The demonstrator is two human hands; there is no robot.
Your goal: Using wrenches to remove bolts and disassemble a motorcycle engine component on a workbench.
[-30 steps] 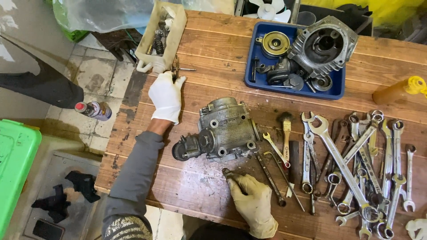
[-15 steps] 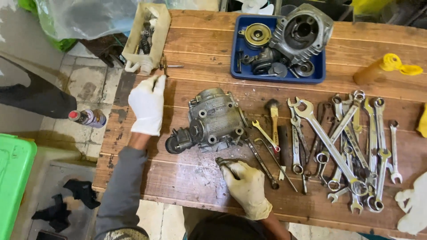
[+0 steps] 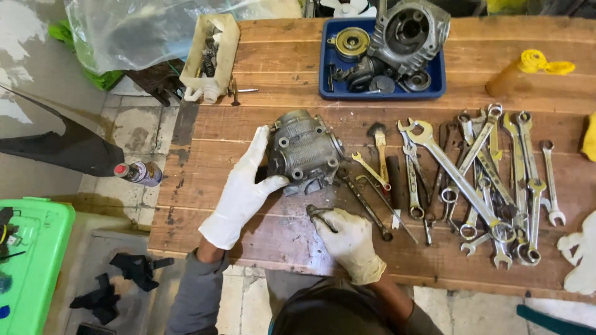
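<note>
A grey cast-metal engine part (image 3: pixel 305 151) lies on the wooden workbench (image 3: pixel 279 74). My left hand (image 3: pixel 243 189), in a white glove, grips its left side with fingers up along the casting and the thumb under it. My right hand (image 3: pixel 346 241), also gloved, is closed on a small dark metal tool (image 3: pixel 318 213) just below and right of the part, near the bench's front edge.
Several wrenches (image 3: pixel 472 180) lie spread out to the right. A blue tray (image 3: pixel 434 87) at the back holds a cylinder housing (image 3: pixel 406 30) and small parts. A cream box of bolts (image 3: pixel 210 54) sits back left. A spray can (image 3: pixel 139 173) and a green bin (image 3: pixel 34 260) are on the floor at left.
My left hand has come from the bench's left side onto the engine part and taken hold of it. My right hand stays on the small tool. The view has shifted.
</note>
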